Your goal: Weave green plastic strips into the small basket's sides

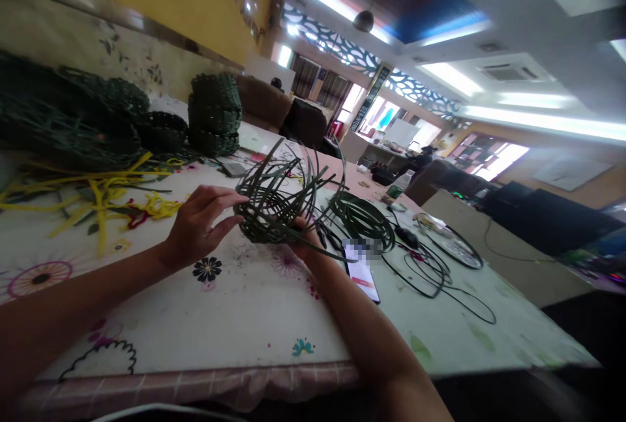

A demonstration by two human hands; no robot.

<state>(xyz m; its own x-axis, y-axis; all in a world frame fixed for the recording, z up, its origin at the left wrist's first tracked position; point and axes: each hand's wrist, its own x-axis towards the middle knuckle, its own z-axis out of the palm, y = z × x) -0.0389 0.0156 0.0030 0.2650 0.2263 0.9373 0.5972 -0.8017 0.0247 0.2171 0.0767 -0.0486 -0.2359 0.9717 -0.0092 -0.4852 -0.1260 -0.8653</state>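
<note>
A partly woven dark green basket (274,207) with loose strips sticking up is held between my hands above the flowered tablecloth. My left hand (203,223) is at its left side, thumb and fingers apart, with the fingertips touching the rim of the weave. My right hand (304,239) grips the basket's near right side, its fingers partly hidden behind the strips. Just right of the basket lies a coil of dark green strips (364,221). A phone with a lit screen (360,272) rests beside my right forearm.
Finished-looking green baskets (214,114) stand at the back left. Yellow strips (100,203) lie in front of them. A clear bottle (398,187), a black mouse (407,237) and a round clear tray (454,246) are to the right on the tablecloth (235,317).
</note>
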